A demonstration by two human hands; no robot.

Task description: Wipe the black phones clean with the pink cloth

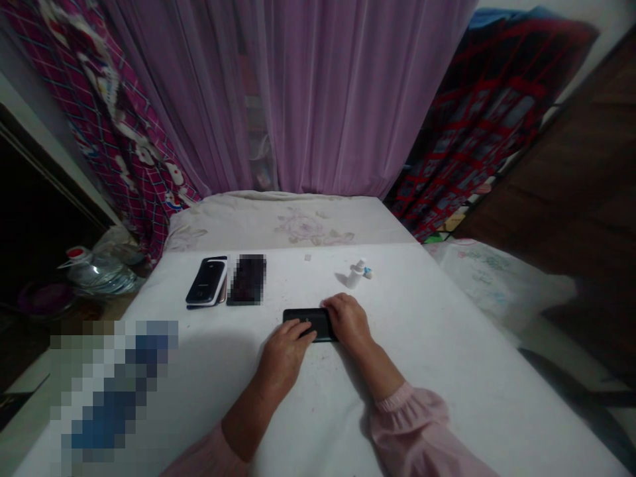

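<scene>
A black smartphone (311,324) lay flat on the white-covered table (427,344). The left fingers (298,329) and right fingers (334,305) lay half-curled across its two ends, though any real grip could not be told.

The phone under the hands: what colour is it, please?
The phone is black, best seen in the head view.

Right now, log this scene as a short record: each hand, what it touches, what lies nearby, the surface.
Left hand: fingers on the black smartphone
Right hand: on the right end of the black smartphone
Nearby: dark-backed phone; blurred dark slab; small white bottle
Surface: white sheet
Beyond: floral pillow; purple curtain
</scene>
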